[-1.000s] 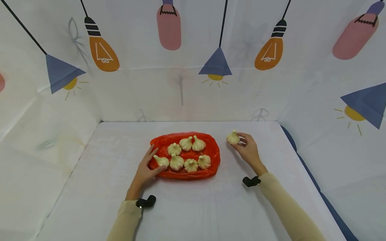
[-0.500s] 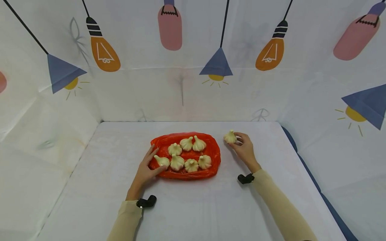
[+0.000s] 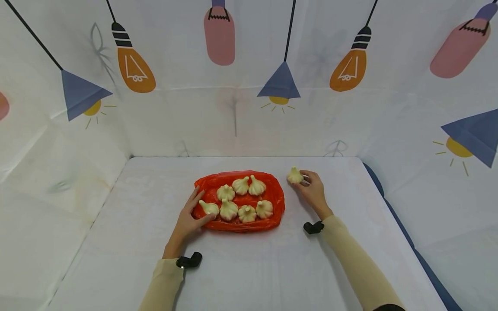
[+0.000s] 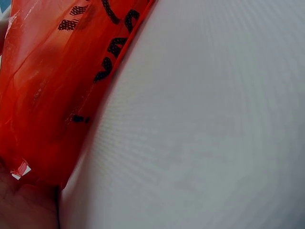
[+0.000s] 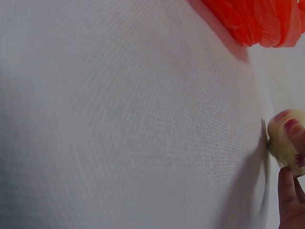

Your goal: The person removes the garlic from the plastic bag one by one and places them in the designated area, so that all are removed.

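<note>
A tray wrapped in a red plastic bag [image 3: 272, 222] holds several garlic bulbs [image 3: 228, 210] in two rows. My left hand [image 3: 190, 218] holds the tray's left end, fingers along the left rim and thumb over the near rim beside a bulb. The left wrist view is mostly the bag's side, with black print. To the right of the tray, my right hand [image 3: 313, 192] pinches one more garlic bulb [image 3: 295, 175] between thumb and fingers, its stem pointing up. In the right wrist view that bulb [image 5: 281, 138] shows purple patches, close over the white surface.
Everything is on a table with a white cover [image 3: 241, 268]. White cloth walls [image 3: 167, 121] printed with lamps and bulbs enclose it at the back and sides. A dark blue strip [image 3: 412, 242] runs along the table's right edge.
My right hand has moved a little to the left with the garlic bulb, toward the tray, slowing in the last half second. The left hand and the tray have stayed in place.
</note>
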Motion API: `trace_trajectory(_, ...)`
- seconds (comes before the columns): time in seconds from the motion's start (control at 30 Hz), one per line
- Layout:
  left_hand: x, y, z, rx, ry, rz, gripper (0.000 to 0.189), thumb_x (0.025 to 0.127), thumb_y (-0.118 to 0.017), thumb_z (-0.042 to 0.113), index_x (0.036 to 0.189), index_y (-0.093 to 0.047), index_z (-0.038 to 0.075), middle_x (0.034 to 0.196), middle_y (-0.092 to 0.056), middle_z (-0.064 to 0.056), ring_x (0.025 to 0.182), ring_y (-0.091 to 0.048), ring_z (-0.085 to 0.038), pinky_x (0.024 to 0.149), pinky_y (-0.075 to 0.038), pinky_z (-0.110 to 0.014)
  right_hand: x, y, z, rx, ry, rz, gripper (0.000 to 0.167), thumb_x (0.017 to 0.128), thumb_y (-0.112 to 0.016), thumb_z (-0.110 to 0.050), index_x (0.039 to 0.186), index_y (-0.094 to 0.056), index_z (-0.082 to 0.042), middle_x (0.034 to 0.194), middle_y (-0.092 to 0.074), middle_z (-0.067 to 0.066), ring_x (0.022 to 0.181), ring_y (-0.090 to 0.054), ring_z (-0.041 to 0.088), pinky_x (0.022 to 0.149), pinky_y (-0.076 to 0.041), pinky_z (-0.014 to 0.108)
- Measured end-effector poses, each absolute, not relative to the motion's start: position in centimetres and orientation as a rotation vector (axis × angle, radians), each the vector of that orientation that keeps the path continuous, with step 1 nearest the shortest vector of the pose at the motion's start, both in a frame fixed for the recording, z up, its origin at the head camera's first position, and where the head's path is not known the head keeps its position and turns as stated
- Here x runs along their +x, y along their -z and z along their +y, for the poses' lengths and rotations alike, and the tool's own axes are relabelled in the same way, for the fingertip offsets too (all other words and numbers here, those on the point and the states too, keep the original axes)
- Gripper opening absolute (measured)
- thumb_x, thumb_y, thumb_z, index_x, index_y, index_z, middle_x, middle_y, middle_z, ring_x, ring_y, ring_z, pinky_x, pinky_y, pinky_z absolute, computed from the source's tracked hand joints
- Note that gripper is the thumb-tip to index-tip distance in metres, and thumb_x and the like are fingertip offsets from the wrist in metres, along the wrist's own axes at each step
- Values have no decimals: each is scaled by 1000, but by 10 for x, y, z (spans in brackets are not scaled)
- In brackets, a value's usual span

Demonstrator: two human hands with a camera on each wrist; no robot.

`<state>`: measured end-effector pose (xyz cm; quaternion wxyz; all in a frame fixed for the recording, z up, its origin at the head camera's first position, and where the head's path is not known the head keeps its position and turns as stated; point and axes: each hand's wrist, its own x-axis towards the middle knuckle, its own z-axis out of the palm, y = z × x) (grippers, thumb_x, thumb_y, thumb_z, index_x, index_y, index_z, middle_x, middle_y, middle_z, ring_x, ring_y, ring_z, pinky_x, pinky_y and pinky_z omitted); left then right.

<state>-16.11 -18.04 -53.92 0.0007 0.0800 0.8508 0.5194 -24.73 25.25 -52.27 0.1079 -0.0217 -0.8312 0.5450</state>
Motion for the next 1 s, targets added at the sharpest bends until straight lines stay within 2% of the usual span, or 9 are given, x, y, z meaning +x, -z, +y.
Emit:
trace_trajectory(0.27,-161,538,-179,232,-1631,2670,94,85,-82,34,162,-33,16,174,-17,-3,159,-14,-38,123,-17,-70,-251,525,249,-74,-1560,-2486,51,87,-79,1,132,-58,10,135,-52,27,129,-59,45,105,-52,42)
trace_trajectory(1.0,-160,539,-178,205,-1624,2667,94,85,-81,37,162,-33,16,174,-16,-3,159,-15,-38,123,-17,-70,-247,524,249,-60,-1536,-2524,50,90,-76,1,135,-56,10,138,-53,28,129,-59,45,105,-51,47)
